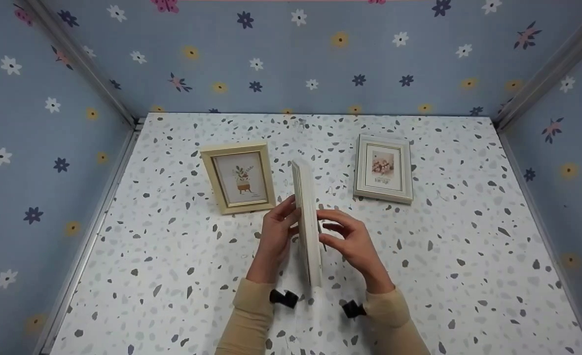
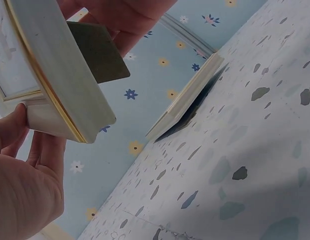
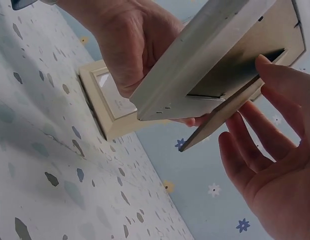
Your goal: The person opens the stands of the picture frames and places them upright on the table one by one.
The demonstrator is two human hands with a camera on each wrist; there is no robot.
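A white picture frame (image 1: 311, 231) with a thin gold inner trim is held upright on edge between both hands, tilted in the wrist views. My left hand (image 1: 275, 234) grips its lower edge, thumb on the front border and fingers around the side. On the back, a flat brown easel leg (image 3: 220, 117) stands swung out from the backing board (image 3: 245, 60). My right hand (image 1: 352, 241) pinches this leg, with the thumb on one face and fingertips on the other. The picture in the held frame is mostly cut off in the left wrist view.
A cream-gold frame (image 1: 270, 190) with a potted-plant picture stands at left. At right, a silvery white frame (image 1: 362, 190) with a pink flower picture leans back. Both are on the speckled tabletop (image 1: 458, 236), enclosed by flowered blue walls (image 1: 291, 59).
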